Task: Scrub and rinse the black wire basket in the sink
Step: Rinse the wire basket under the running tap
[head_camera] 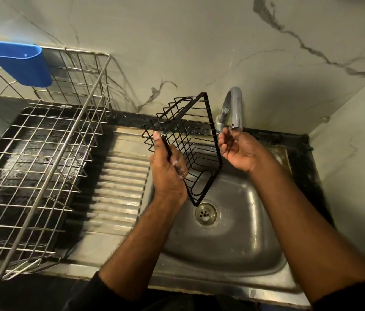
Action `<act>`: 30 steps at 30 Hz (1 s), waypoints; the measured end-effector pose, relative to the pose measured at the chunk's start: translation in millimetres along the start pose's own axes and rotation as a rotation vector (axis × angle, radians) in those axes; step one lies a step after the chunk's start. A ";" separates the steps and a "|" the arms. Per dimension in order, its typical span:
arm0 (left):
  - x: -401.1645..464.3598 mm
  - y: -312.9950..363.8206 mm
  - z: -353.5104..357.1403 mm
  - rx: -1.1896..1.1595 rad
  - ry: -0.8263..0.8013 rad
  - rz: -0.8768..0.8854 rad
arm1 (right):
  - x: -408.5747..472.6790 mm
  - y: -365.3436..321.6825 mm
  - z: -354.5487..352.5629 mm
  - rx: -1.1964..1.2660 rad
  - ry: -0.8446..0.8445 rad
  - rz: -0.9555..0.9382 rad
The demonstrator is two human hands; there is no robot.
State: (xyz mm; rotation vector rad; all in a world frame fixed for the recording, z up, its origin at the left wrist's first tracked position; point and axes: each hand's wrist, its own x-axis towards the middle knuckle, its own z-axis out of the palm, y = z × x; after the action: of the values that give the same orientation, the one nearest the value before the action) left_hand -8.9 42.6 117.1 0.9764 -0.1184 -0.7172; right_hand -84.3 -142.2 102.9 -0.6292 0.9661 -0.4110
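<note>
Currently, I see the black wire basket held tilted above the sink, at about 12 o'clock from the drain, with its lowest corner hanging just above and close to the drain's rim. My left hand grips the basket along its left frame bar: the fingers are curled round the wire and the thumb lies straight up along it. White foam shows on the knuckles of this hand.

My right hand sits at 3 o'clock of the basket, just under the spout of the tap. Its fingers are loosely curled and slightly spread, palm turned toward the basket. I cannot tell whether the fingertips touch the basket's right edge; they hold nothing that I can make out.

The tap rises at 12 o'clock of the sink bowl, against the marbled wall. I see no clear stream from the spout.

At 9 o'clock of the sink lies the ribbed drainboard. Farther toward 9 o'clock, a large steel wire rack stands on the bench over a dark tray. A blue plastic holder hangs on the rack's far rim, at about 10 o'clock of the basket and well apart from it.
</note>
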 end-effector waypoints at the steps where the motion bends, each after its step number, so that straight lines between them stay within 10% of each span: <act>1: -0.1 0.2 -0.3 0.000 0.000 0.000 | 2.3 -0.6 0.4 0.020 -0.009 -0.009; 4: 0.4 1.0 -1.5 -0.013 0.006 -0.010 | 2.4 2.1 -2.4 -0.100 -0.023 -0.052; 9: 2.7 0.1 -1.1 -0.063 0.037 -0.060 | -6.8 29.6 -6.4 -1.118 -0.152 -0.093; 15: 0.5 3.7 1.5 -0.116 0.040 -0.082 | -12.3 26.9 -12.4 -1.259 0.037 -0.288; 24: 0.4 2.8 2.0 -0.189 0.054 -0.148 | -12.9 10.8 -10.9 0.004 0.104 -0.181; 30: 9.2 -7.2 -9.7 -0.308 0.094 -0.307 | -26.5 -2.3 -7.9 -0.321 -0.094 -0.264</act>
State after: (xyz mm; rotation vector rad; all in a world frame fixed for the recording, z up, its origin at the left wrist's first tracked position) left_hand -1.6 41.5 103.9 0.7372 0.2240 -0.9373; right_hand -104.8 -130.8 117.8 -1.0655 0.8682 -0.4592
